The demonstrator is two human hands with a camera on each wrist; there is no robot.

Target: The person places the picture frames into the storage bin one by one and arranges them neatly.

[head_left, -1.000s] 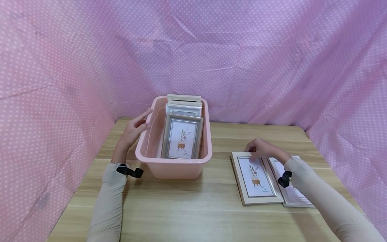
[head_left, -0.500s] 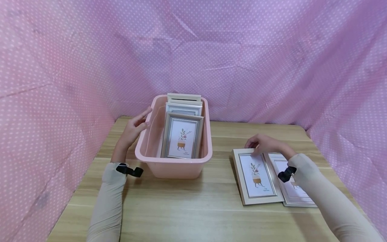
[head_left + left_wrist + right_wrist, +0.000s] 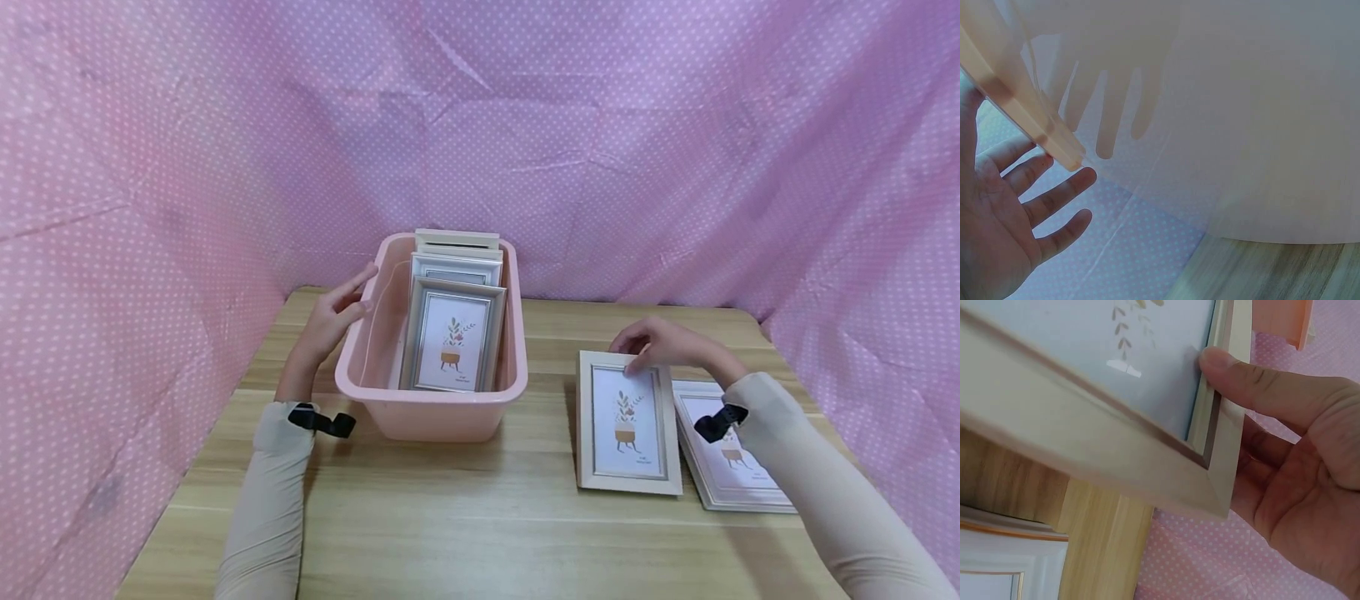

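On the near right of the wooden surface (image 3: pixel 480 533) a white frame (image 3: pixel 738 454) lies flat, partly hidden by the right sleeve. Just left of it, a beige frame (image 3: pixel 626 422) with a potted-plant print stands tilted, its near edge on the surface and its far edge lifted. The right hand (image 3: pixel 663 346) holds that far edge: the right wrist view shows the thumb (image 3: pixel 1254 378) pressed on the front by the top corner, with the other fingers curled behind it. The beige frame's right side overlaps the white frame's left edge.

Further left, about the middle of the surface, sits a pink bin (image 3: pixel 431 408). A grey frame (image 3: pixel 452 337) with the same print stands upright inside it, and more frames (image 3: pixel 456 254) are stacked behind it toward the far wall of the bin. The left hand (image 3: pixel 330 321) is at the bin's left rim, fingers straight and spread, gripping nothing; in the left wrist view the rim lies across the fingers, though whether they touch it is unclear. The two hands are well apart, the bin between them.

Beyond, pink dotted cloth (image 3: pixel 600 125) closes in the far side and both flanks.
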